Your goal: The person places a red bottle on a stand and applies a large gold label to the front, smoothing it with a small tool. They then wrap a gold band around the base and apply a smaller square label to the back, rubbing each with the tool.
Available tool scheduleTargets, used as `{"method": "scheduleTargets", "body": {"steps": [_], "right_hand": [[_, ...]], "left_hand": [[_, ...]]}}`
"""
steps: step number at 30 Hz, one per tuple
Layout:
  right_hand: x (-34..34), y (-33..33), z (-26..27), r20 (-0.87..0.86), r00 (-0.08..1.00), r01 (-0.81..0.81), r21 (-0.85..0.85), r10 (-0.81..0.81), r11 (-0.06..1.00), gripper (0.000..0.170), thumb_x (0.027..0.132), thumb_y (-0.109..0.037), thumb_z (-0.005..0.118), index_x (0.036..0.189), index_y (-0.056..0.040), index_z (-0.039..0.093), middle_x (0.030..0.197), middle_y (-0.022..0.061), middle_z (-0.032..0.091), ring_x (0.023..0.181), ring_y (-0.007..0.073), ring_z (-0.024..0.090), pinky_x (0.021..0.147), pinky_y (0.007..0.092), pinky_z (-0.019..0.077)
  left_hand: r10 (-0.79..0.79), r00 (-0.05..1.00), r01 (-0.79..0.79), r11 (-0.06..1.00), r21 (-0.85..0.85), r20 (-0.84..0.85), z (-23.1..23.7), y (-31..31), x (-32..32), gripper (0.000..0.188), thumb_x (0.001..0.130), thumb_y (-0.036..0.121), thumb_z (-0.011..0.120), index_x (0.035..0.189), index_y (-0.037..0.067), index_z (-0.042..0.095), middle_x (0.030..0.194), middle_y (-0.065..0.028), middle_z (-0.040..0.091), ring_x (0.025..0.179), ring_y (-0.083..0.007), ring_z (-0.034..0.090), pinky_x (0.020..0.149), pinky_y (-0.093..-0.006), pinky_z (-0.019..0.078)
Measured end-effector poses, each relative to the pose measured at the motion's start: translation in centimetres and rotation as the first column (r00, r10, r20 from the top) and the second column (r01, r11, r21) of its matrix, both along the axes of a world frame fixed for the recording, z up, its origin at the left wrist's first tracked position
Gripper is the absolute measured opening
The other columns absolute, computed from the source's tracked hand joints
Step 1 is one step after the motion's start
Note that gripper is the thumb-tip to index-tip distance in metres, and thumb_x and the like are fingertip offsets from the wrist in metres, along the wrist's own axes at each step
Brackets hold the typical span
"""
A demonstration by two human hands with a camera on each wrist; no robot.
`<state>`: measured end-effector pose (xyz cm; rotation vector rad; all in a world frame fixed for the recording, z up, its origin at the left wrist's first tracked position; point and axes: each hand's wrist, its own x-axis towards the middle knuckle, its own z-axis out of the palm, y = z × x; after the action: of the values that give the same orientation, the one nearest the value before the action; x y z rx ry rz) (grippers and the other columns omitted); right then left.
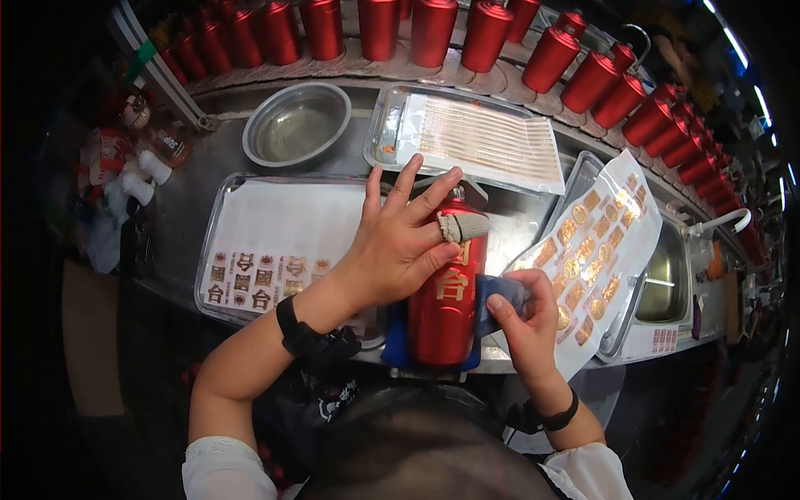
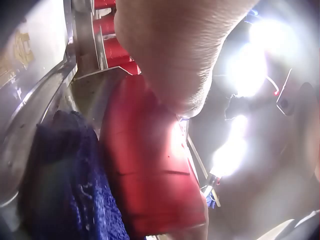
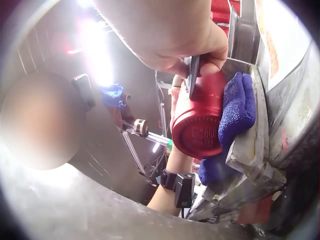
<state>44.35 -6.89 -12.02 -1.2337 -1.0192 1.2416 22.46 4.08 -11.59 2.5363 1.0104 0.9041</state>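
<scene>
A red bottle (image 1: 443, 321) with gold characters lies on a blue cloth (image 1: 395, 340); its base faces the right wrist view, where the bottle (image 3: 199, 132) rests against the folded cloth (image 3: 237, 107). My left hand (image 1: 400, 242) lies across the bottle's upper part with fingers spread, a pale cover on one finger. My right hand (image 1: 533, 325) pinches a dark flat piece (image 1: 502, 302) between thumb and fingers, its edge at the bottle's right side. In the left wrist view the bottle (image 2: 150, 165) shows beneath the left hand (image 2: 170, 50).
A tray with a gold-character sheet (image 1: 283, 225) is at left, a metal bowl (image 1: 297, 125) behind it. A tray with a striped sheet (image 1: 492, 137) stands behind the bottle. At right are a gold sticker sheet (image 1: 587, 258) and a sink (image 1: 664, 279). Red bottles (image 1: 379, 29) line the back.
</scene>
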Motion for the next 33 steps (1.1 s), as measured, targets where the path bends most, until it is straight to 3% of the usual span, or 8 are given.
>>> {"method": "scheduleTargets", "body": {"steps": [6,15,16,18,25,28,32,33], "right_hand": [[0.1,-0.2,0.6,-0.019,0.999,0.034,-0.012,-0.034,0.999,0.033,0.09,-0.001,0.072,0.116,-0.0031,0.052,0.101,0.0035,0.063,0.087,0.0066,0.061,0.076,0.0212,0.0519],[1.4,-1.3,1.1,0.004,0.997,0.077,0.044,-0.077,0.996,0.034,0.088,-0.001,0.074,0.115,-0.0037,0.053,0.101,0.0031,0.063,0.087,0.0062,0.062,0.077,0.0202,0.0514],[1.4,-1.2,1.3,0.006,0.997,0.074,0.049,-0.074,0.996,0.034,0.088,-0.001,0.074,0.115,-0.0037,0.053,0.101,0.0032,0.064,0.087,0.0063,0.062,0.077,0.0202,0.0514],[1.1,-0.9,1.6,0.05,0.996,0.069,0.096,-0.074,0.993,0.033,0.088,-0.002,0.074,0.114,-0.0035,0.055,0.1,0.0031,0.064,0.086,0.0065,0.062,0.076,0.0203,0.0513],[0.1,0.5,4.0,0.183,0.983,0.01,0.139,-0.035,0.99,0.028,0.086,-0.002,0.075,0.109,-0.0026,0.059,0.094,0.0026,0.064,0.083,0.007,0.062,0.074,0.0206,0.0503],[-1.0,0.8,4.3,0.255,0.966,-0.081,0.152,0.04,0.985,0.027,0.086,-0.004,0.074,0.109,-0.002,0.06,0.093,0.0036,0.066,0.083,0.0087,0.063,0.073,0.0233,0.051],[-2.4,4.0,4.7,0.644,0.761,-0.354,0.307,0.081,0.884,0.024,0.083,-0.008,0.074,0.104,-0.0013,0.064,0.089,0.0093,0.067,0.078,0.0174,0.066,0.072,0.0294,0.0518],[-2.9,5.5,4.4,0.667,0.745,-0.324,0.398,-0.028,0.858,0.024,0.08,-0.01,0.073,0.102,-0.0014,0.065,0.088,0.0138,0.067,0.077,0.0254,0.067,0.072,0.0344,0.052]], "left_hand": [[-0.03,0.997,0.029,1.0,-0.008,-0.065,-0.7,-3.3,-0.8,0.033,0.097,0.044,0.056,0.124,0.032,0.07,0.165,-0.0056,0.028,0.149,-0.0528,0.01,0.11,-0.0764,-0.0001],[-0.047,0.999,0.045,0.994,-0.103,-0.025,-1.9,-7.9,-1.9,0.036,0.098,0.046,0.053,0.128,0.032,0.068,0.167,-0.0092,0.021,0.15,-0.0526,0.006,0.109,-0.0769,-0.0033],[-0.049,0.998,0.044,0.992,-0.118,-0.039,-1.9,-8.3,-2.1,0.037,0.099,0.047,0.053,0.121,0.025,0.073,0.167,-0.0141,0.019,0.151,-0.0532,0.002,0.11,-0.0745,-0.0066],[-0.035,0.999,0.032,0.99,-0.135,-0.022,-2.0,-9.1,-2.2,0.037,0.099,0.048,0.053,0.12,0.025,0.074,0.167,-0.014,0.019,0.151,-0.0532,0.001,0.11,-0.0738,-0.0077],[0.076,0.997,-0.077,0.995,-0.07,-0.019,-2.6,-4.2,-2.8,0.039,0.101,0.048,0.049,0.121,0.024,0.073,0.168,-0.0149,0.015,0.151,-0.0501,0.006,0.112,-0.0715,-0.0055],[0.113,0.991,-0.109,0.993,-0.053,0.073,-3.0,-3.0,-2.2,0.037,0.099,0.044,0.055,0.105,0.014,0.076,0.167,-0.0135,0.02,0.149,-0.0503,0.014,0.112,-0.0725,0.0011],[0.125,0.99,-0.126,0.992,0.016,0.069,-1.6,-1.1,-1.5,0.033,0.099,0.038,0.055,0.112,0.014,0.074,0.166,-0.0154,0.022,0.148,-0.0497,0.018,0.113,-0.0716,0.0034],[0.125,0.992,-0.126,0.992,0.02,0.03,-0.8,-0.6,-1.4,0.034,0.1,0.036,0.054,0.118,0.014,0.073,0.166,-0.0166,0.022,0.149,-0.0481,0.018,0.114,-0.0706,0.0034]]}}
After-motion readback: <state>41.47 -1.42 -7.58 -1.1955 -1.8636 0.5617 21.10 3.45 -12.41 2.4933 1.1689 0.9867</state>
